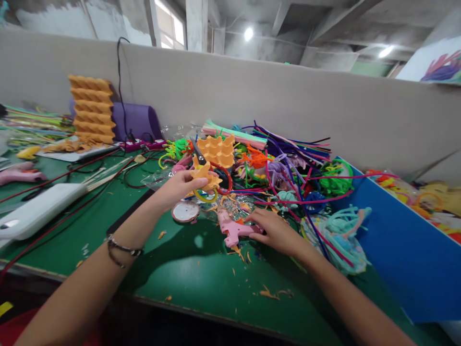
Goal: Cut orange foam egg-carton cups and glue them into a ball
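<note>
My left hand (180, 188) pinches a small yellow-orange piece cut from an egg tray (206, 177), holding it above the table. My right hand (275, 230) has its fingers at the handle of a pink hot glue gun (234, 229), which lies on the green tabletop among orange scraps. Just beyond my left hand are scissors (198, 153) with dark blades and a larger orange egg-tray section (218, 150). A round white lid-like disc (185, 211) rests below the left hand.
Pipe cleaners (288, 144) in many colours pile up at the back. A blue panel (392, 240) stands on the right. To the left are a white board (43, 211), red cords, another pink glue gun (19, 174) and an upright orange egg tray (91, 109).
</note>
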Action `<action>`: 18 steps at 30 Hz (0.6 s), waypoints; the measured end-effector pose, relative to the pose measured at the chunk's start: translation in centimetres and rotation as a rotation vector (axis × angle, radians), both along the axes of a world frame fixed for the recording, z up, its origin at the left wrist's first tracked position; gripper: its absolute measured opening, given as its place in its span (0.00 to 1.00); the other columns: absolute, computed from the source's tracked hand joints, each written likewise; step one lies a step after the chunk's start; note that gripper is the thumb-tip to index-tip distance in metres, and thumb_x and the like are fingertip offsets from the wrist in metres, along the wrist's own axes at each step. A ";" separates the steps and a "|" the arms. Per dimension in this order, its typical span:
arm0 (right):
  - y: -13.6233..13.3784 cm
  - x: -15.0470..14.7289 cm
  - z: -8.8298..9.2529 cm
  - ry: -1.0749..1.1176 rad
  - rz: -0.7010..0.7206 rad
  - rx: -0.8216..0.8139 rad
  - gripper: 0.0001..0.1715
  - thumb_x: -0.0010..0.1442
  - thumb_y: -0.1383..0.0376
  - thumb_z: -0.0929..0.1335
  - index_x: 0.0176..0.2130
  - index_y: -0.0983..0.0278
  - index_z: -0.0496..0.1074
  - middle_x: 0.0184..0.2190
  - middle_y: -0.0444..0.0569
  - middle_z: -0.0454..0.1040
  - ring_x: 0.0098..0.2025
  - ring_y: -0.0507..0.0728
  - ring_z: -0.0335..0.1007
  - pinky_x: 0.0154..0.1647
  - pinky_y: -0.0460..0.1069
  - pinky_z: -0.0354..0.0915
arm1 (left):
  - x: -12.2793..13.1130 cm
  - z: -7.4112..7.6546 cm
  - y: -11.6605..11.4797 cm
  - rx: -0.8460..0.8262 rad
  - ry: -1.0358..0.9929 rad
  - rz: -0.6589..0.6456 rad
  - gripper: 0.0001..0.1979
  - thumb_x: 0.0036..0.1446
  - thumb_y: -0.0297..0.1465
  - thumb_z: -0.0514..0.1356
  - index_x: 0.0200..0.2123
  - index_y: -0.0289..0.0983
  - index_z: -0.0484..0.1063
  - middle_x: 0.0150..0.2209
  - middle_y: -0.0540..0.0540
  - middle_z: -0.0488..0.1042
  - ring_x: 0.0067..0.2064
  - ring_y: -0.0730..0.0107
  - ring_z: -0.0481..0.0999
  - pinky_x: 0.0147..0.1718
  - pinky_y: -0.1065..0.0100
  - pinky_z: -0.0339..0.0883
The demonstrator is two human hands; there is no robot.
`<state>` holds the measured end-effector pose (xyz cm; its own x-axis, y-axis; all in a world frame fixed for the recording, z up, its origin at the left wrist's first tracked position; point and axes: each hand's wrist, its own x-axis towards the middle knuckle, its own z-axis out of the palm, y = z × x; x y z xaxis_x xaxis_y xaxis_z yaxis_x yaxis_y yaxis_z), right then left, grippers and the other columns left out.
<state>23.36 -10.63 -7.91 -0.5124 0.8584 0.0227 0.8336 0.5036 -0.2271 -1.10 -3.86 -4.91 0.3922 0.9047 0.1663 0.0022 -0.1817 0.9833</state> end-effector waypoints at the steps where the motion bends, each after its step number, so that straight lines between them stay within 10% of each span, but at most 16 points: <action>1: 0.0 0.0 -0.1 -0.012 0.010 -0.023 0.14 0.54 0.69 0.67 0.42 0.65 0.67 0.40 0.53 0.68 0.45 0.59 0.64 0.44 0.53 0.61 | 0.1 -0.1 0.2 -0.007 -0.004 -0.005 0.24 0.39 0.42 0.64 0.38 0.33 0.74 0.32 0.43 0.78 0.35 0.62 0.76 0.32 0.68 0.67; 11: 0.3 1.1 -0.7 0.251 0.025 -0.165 0.07 0.59 0.66 0.61 0.37 0.64 0.65 0.39 0.51 0.66 0.42 0.55 0.63 0.45 0.51 0.61 | -1.2 -1.8 1.8 -0.096 -0.189 0.064 0.21 0.37 0.43 0.64 0.31 0.33 0.74 0.22 0.49 0.74 0.26 0.70 0.74 0.30 0.71 0.67; 18: 1.1 2.5 -1.9 0.703 -0.289 -0.309 0.22 0.57 0.52 0.58 0.44 0.64 0.64 0.37 0.49 0.69 0.37 0.56 0.65 0.36 0.49 0.63 | -0.8 -1.8 1.1 -0.088 -0.220 0.013 0.24 0.36 0.43 0.64 0.35 0.32 0.74 0.29 0.47 0.76 0.26 0.73 0.72 0.28 0.73 0.67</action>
<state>25.86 -9.54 -9.85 -0.2241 0.9746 -0.0032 0.5320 0.1196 -0.8383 -1.87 -2.75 -6.75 0.3438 0.9242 0.1665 -0.2117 -0.0964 0.9726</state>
